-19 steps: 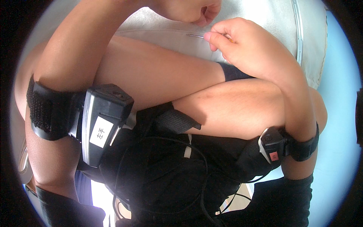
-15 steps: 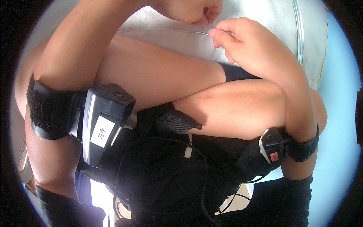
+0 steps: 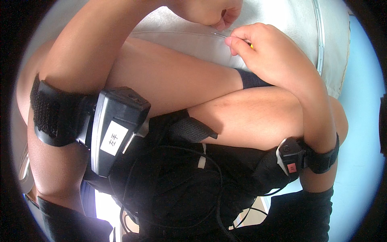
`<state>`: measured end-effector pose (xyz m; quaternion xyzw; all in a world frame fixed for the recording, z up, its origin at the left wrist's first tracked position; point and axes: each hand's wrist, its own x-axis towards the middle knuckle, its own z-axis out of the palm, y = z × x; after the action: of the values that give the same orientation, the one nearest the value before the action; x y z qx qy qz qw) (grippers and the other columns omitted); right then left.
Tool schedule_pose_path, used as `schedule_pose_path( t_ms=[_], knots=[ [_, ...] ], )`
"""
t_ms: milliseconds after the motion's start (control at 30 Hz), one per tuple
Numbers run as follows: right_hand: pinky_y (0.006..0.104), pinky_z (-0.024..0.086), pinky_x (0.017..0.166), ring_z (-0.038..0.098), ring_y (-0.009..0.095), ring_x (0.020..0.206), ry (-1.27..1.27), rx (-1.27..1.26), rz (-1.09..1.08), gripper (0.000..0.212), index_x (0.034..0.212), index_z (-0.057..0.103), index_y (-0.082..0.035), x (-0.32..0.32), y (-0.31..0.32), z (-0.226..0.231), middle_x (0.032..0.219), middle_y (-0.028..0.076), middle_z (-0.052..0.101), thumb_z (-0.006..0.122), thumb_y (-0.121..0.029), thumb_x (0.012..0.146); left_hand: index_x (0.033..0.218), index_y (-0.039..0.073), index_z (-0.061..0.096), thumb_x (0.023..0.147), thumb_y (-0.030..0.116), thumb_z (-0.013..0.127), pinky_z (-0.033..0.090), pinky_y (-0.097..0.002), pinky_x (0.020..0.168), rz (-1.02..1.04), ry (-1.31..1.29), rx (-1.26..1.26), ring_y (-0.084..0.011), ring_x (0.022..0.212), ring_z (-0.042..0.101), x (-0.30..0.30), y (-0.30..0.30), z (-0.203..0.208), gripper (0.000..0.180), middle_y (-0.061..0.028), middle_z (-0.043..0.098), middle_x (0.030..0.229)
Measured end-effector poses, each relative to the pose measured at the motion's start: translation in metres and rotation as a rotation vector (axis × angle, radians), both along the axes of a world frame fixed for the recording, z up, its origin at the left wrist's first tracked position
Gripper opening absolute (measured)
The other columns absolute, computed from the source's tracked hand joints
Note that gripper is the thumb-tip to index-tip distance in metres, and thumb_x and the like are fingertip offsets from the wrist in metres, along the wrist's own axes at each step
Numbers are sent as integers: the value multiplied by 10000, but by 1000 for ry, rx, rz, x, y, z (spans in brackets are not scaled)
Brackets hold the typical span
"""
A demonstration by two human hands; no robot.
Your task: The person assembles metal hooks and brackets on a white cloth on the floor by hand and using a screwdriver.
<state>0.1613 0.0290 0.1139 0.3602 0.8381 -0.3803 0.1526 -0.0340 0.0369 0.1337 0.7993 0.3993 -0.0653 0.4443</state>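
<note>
My right hand (image 3: 264,48) is closed in a pinch around a thin metal-pointed tool (image 3: 220,35). Its slim shaft sticks out to the left past my thumb, and a bit of yellow shows between the fingers. Most of its handle is hidden in my palm, so its exact kind is unclear. Just above the tool, at the top edge, my left hand (image 3: 207,12) has its fingers curled inward. Whatever it may hold is out of sight. Both hands are over a white, leather-like sheet (image 3: 177,38) with a seam line, and the tool's point is apart from the left fingers.
My bare legs (image 3: 250,111) are crossed below the hands. Black devices are strapped to my left forearm (image 3: 117,125) and right forearm (image 3: 289,155). Loose black cables (image 3: 219,181) run across my dark clothing. A light blue surface (image 3: 360,105) lies at the right, beyond the sheet's piped edge (image 3: 320,40).
Both hands have shifted slightly down, the left one also a little to the right. The tool's shaft slants more, and yellow now shows in my right hand.
</note>
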Motion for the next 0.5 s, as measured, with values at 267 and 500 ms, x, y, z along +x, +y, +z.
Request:
schedule_pose_path(
  t_ms=[267, 500],
  knots=[
    [369, 441, 608, 537, 243, 594, -23, -146, -119, 305, 871, 679, 16, 0, -5, 3, 648, 158, 590, 559, -249, 964, 953, -23, 713, 854, 86, 548, 486, -398, 799, 16, 129, -128, -317, 836, 637, 4, 4, -4, 221, -202, 704, 906],
    [370, 468, 646, 555, 288, 624, 4, 131, -13, 291, 862, 661, 21, 2, -3, -12, 716, 173, 637, 551, -230, 959, 991, -15, 712, 867, 103, 545, 483, -405, 819, 54, 17, -87, -324, 891, 644, -3, -2, -5, 240, -214, 703, 964]
  ],
)
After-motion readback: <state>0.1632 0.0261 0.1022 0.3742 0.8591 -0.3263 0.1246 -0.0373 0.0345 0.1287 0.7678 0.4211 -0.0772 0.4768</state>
